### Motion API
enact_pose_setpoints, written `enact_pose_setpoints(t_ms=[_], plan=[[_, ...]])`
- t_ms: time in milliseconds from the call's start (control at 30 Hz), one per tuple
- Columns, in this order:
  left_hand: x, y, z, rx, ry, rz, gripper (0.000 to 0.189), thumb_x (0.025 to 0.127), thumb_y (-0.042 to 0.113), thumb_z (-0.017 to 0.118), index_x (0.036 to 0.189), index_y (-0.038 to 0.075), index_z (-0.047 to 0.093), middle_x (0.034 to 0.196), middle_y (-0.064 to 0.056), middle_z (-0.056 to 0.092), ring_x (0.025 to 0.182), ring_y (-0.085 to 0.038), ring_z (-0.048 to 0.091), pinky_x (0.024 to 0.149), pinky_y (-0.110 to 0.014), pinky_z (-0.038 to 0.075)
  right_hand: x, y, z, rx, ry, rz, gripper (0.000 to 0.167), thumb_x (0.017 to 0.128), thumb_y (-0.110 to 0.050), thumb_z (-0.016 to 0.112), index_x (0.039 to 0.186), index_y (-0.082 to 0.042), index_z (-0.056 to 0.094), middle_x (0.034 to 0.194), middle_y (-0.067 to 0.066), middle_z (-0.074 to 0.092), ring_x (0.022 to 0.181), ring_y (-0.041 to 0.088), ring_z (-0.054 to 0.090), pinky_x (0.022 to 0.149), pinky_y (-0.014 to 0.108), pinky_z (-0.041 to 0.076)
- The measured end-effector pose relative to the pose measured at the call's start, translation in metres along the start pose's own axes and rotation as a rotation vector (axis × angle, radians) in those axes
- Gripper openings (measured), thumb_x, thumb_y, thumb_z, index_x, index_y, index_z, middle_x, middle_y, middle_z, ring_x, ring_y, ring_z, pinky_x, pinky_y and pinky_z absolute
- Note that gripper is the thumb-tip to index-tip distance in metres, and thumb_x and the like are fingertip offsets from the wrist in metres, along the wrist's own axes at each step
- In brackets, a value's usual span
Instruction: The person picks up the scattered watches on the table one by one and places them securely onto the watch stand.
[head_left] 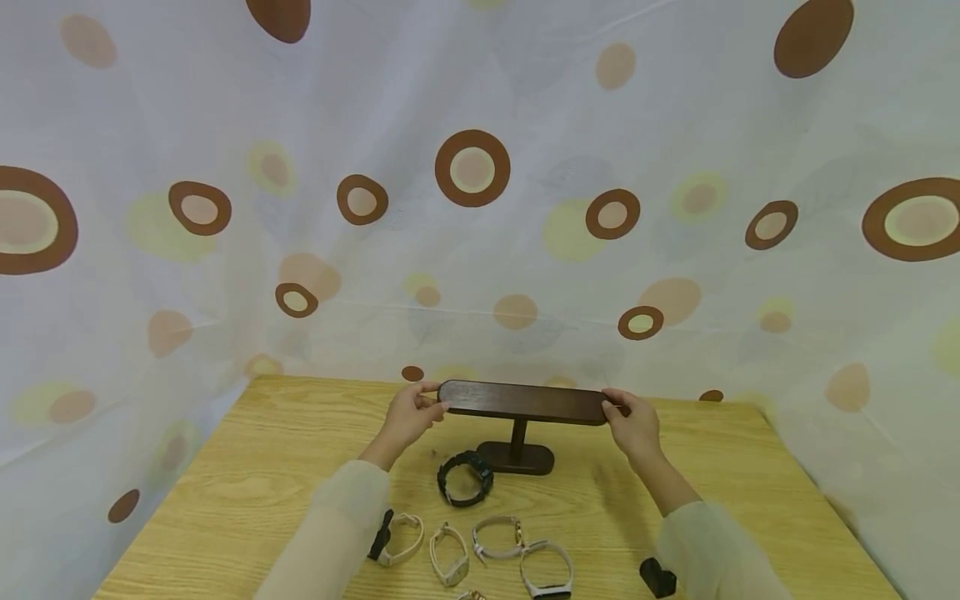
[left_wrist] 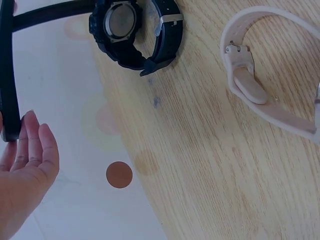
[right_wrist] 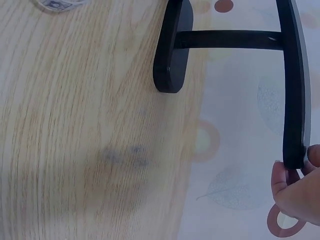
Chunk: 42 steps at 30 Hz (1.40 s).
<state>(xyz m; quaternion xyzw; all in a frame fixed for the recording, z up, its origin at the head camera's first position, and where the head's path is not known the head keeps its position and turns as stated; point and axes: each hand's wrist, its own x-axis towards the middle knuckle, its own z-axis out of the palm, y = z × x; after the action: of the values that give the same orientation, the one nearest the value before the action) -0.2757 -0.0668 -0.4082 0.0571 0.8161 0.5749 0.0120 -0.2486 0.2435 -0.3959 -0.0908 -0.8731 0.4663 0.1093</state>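
A dark wooden T-shaped watch stand (head_left: 521,402) stands on the table, its flat bar on top and its oval base below. At the bar's left end my left hand (head_left: 408,417) pinches it, thumb in front and fingers behind. My right hand (head_left: 633,425) pinches the other end in the same way. The right wrist view shows the stand's bar (right_wrist: 296,90) with the right thumb and fingers (right_wrist: 281,180) at its tip. In the left wrist view, the left hand (left_wrist: 30,170) is partly cut off by the frame edge. Just before the base lies a black watch (head_left: 465,479).
Nearer me on the wooden table (head_left: 247,492) lie several light-strapped watches, including a pink-strapped one (head_left: 497,537) and a white-strapped one (head_left: 450,554). A small black object (head_left: 657,577) lies beside my right sleeve. Behind the table hangs a patterned cloth (head_left: 480,275).
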Motion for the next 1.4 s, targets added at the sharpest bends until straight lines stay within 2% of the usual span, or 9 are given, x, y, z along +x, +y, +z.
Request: enact_pose_setpoints(t_ms=[167,367,567,833,1000,1133,1267,1333,1400], plan=[[-0.002,-0.002,0.002,-0.011,0.01,0.015,0.037,0.093,0.012,0.055,0.127,-0.002,0.051,0.1,-0.021,0.066,0.088,-0.032,0.066,0.077,-0.041,0.056,-0.007,0.004,0.003,0.068,0.034,0.025,0.042,0.1,-0.018,0.037,0.132,0.007,0.044,0.129,0.029,0.048,0.115,0.038,0.048,0.096,0.046,0.046],[-0.006,-0.015,0.008,-0.059,0.043,-0.049,0.04,0.098,0.021,0.046,0.128,-0.006,0.049,0.104,-0.024,0.065,0.085,-0.029,0.067,0.078,-0.043,0.056,-0.023,0.015,0.016,0.17,0.056,0.121,0.051,0.102,-0.025,0.02,0.134,0.011,0.037,0.127,0.03,0.046,0.113,0.041,0.048,0.092,0.044,0.047],[-0.012,-0.027,0.022,-0.011,0.059,-0.113,0.035,0.096,0.013,0.048,0.122,-0.01,0.052,0.098,-0.024,0.064,0.085,-0.035,0.065,0.068,-0.033,0.056,-0.034,0.023,0.035,0.209,-0.023,0.161,0.046,0.1,-0.015,0.026,0.135,0.013,0.035,0.129,0.034,0.044,0.115,0.044,0.047,0.095,0.047,0.046],[-0.019,-0.025,0.048,0.057,0.043,-0.183,0.035,0.09,0.009,0.052,0.118,-0.012,0.054,0.092,-0.024,0.066,0.072,-0.028,0.064,0.056,-0.025,0.049,-0.047,0.025,0.074,0.274,-0.095,0.164,0.035,0.095,-0.004,0.038,0.12,0.018,0.049,0.106,0.028,0.056,0.084,0.022,0.056,0.07,0.027,0.052],[-0.02,-0.022,0.065,0.096,0.074,-0.196,0.033,0.085,0.011,0.059,0.112,-0.009,0.059,0.098,-0.021,0.064,0.074,-0.022,0.061,0.062,-0.03,0.051,-0.056,0.018,0.097,0.293,-0.176,0.138,0.031,0.094,0.0,0.039,0.115,0.02,0.052,0.103,0.031,0.058,0.081,0.02,0.058,0.064,0.023,0.049],[0.011,-0.082,0.087,0.144,0.134,-0.094,0.029,0.085,0.024,0.064,0.102,0.0,0.066,0.094,-0.015,0.067,0.078,-0.023,0.062,0.064,-0.033,0.052,-0.059,0.012,0.113,0.303,-0.231,0.116,0.03,0.094,0.002,0.04,0.114,0.021,0.053,0.101,0.031,0.06,0.081,0.021,0.058,0.064,0.025,0.048],[0.066,-0.186,0.12,0.249,0.242,0.05,0.032,0.079,0.041,0.07,0.088,0.011,0.068,0.084,-0.005,0.068,0.077,-0.022,0.062,0.059,-0.029,0.05,-0.064,0.008,0.124,0.275,-0.259,0.084,0.029,0.092,0.001,0.043,0.111,0.019,0.056,0.085,0.023,0.062,0.067,0.015,0.052,0.058,0.022,0.044],[0.077,-0.204,0.128,0.271,0.251,0.011,0.031,0.076,0.041,0.072,0.087,0.013,0.068,0.086,-0.004,0.067,0.082,-0.025,0.062,0.064,-0.032,0.051,-0.066,0.007,0.128,0.262,-0.272,0.074,0.029,0.09,0.001,0.045,0.11,0.018,0.057,0.08,0.018,0.061,0.063,0.011,0.047,0.056,0.02,0.041],[0.07,-0.194,0.127,0.274,0.271,0.007,0.031,0.076,0.04,0.073,0.087,0.011,0.068,0.086,-0.006,0.067,0.084,-0.028,0.061,0.066,-0.033,0.051,-0.067,0.006,0.131,0.275,-0.292,0.077,0.028,0.091,0.002,0.045,0.11,0.017,0.057,0.081,0.019,0.062,0.063,0.01,0.047,0.056,0.019,0.041]])
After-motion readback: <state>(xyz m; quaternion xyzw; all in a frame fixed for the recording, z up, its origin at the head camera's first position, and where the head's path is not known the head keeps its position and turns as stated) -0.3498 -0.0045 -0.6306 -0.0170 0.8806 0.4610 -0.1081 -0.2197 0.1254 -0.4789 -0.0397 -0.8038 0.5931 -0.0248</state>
